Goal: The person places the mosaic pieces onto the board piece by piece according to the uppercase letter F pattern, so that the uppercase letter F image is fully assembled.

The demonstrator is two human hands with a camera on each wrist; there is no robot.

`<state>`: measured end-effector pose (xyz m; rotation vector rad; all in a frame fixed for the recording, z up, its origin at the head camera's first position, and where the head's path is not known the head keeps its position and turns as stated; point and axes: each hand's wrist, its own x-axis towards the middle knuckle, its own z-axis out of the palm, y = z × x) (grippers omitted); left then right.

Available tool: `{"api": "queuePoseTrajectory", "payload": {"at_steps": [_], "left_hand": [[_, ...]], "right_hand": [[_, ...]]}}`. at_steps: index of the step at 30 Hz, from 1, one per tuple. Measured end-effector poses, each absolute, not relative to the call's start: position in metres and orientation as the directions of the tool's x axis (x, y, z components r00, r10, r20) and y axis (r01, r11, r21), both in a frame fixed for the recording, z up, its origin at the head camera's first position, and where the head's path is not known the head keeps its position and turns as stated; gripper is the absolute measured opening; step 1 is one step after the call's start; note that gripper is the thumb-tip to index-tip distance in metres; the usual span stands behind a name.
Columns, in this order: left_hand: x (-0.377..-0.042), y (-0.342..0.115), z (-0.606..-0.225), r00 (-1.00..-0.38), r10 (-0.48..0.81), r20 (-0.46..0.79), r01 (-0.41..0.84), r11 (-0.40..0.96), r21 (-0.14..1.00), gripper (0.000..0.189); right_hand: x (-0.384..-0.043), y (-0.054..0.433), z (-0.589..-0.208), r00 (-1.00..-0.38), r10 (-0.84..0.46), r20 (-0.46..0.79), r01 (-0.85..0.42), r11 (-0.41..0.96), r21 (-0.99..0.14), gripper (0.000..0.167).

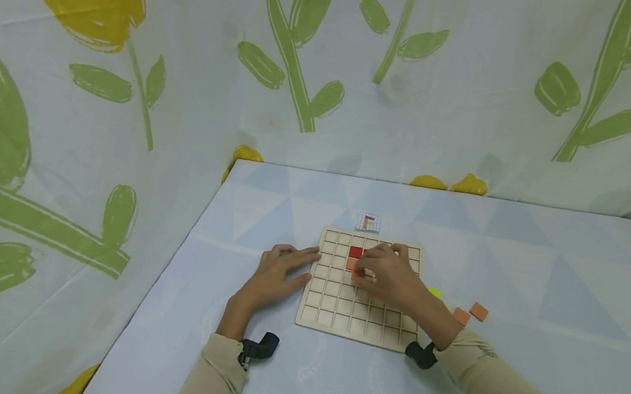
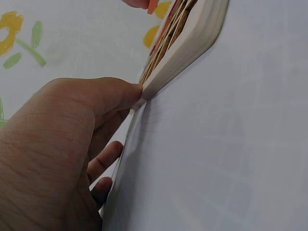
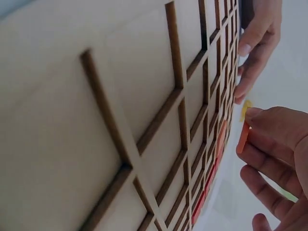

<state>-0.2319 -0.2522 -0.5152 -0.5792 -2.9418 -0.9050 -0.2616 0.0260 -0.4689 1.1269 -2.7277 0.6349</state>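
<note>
A wooden grid board [image 1: 330, 300] lies on the table, with red tiles [image 3: 210, 180] and an orange tile [image 1: 351, 264] in its upper cells. Between thumb and fingers, my right hand [image 1: 392, 278] pinches another orange square tile [image 3: 243, 138], which stands on edge just off the board's surface in the right wrist view. My left hand [image 1: 278, 277] rests at the board's left edge, fingers extended and spread; its thumb [image 2: 115, 94] touches the rim in the left wrist view. Part of the upper grid is hidden behind my right hand.
Behind the board lies a small printed pattern card [image 1: 368, 222]. Right of the board are loose orange tiles [image 1: 479, 311] and a yellow-green piece [image 1: 435, 292], partly hidden by my right forearm. A flower-patterned cloth [image 1: 196, 88] hangs behind and left of the table.
</note>
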Motion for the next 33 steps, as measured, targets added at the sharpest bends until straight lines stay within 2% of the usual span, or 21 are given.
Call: {"api": "queuePoseTrajectory", "payload": {"at_steps": [8, 13, 18, 33], "left_hand": [[-0.234, -0.252, -0.517, -0.930, 0.345, 0.124, 0.354, 0.758, 0.548, 0.047], [-0.234, -0.249, -0.519, -0.932, 0.351, 0.087, 0.342, 0.776, 0.530, 0.048], [-0.231, -0.250, -0.517, -0.932, 0.346, 0.107, 0.348, 0.773, 0.530, 0.047], [-0.234, -0.254, -0.516, -0.930, 0.351, 0.109, 0.355, 0.780, 0.516, 0.047]], "right_hand": [[-0.264, 0.020, -0.475, -0.707, -0.658, 0.258, -0.707, 0.651, -0.278, 0.009], [-0.264, 0.019, -0.478, -0.719, -0.656, 0.227, -0.693, 0.660, -0.289, 0.010], [-0.264, 0.014, -0.478, -0.706, -0.673, 0.219, -0.705, 0.641, -0.303, 0.009], [-0.264, 0.008, -0.477, -0.699, -0.678, 0.228, -0.715, 0.663, -0.221, 0.010]]}}
